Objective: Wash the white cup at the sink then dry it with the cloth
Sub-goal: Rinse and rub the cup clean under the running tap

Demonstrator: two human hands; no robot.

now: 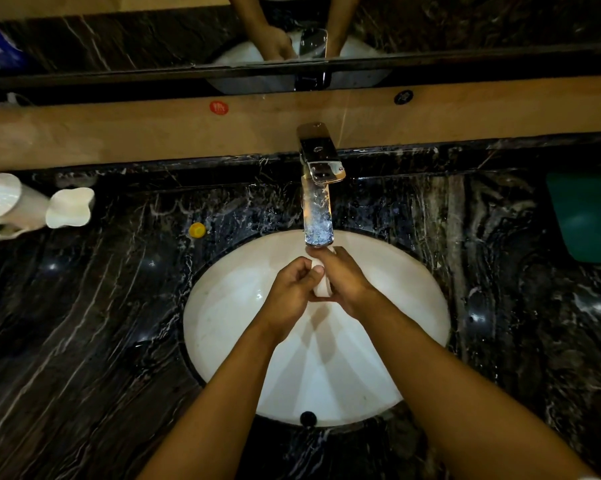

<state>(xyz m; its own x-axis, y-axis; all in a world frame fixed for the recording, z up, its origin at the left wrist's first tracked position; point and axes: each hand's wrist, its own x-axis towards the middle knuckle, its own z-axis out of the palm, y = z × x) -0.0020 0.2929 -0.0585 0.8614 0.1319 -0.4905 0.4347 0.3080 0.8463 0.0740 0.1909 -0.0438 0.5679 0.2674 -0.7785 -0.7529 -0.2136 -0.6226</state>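
A: Where's the cup now?

B: Over the middle of the sink, right under the tap. Both hands are wrapped round it, so only a sliver of white shows between them.

A: How are the hands set?

B: Right hand lies along the cup's side with its fingers curled over it, fingertips almost touching the spout's mouth. Left hand is curled in from nine o'clock, thumb pressed on the cup.

A: What could go wrong?

B: I'd guess a wet cup slipping through those fingers and striking the basin, or the rim knocking the spout, since it sits so close beneath. Whether water is running, I can't tell.

A: Any room to move?

B: Plenty toward six o'clock, where the bowl opens out to the drain hole. At twelve the tap blocks the way. The counter holds white holders and a yellow cap toward ten o'clock, a green tub at two. I can't see a cloth anywhere
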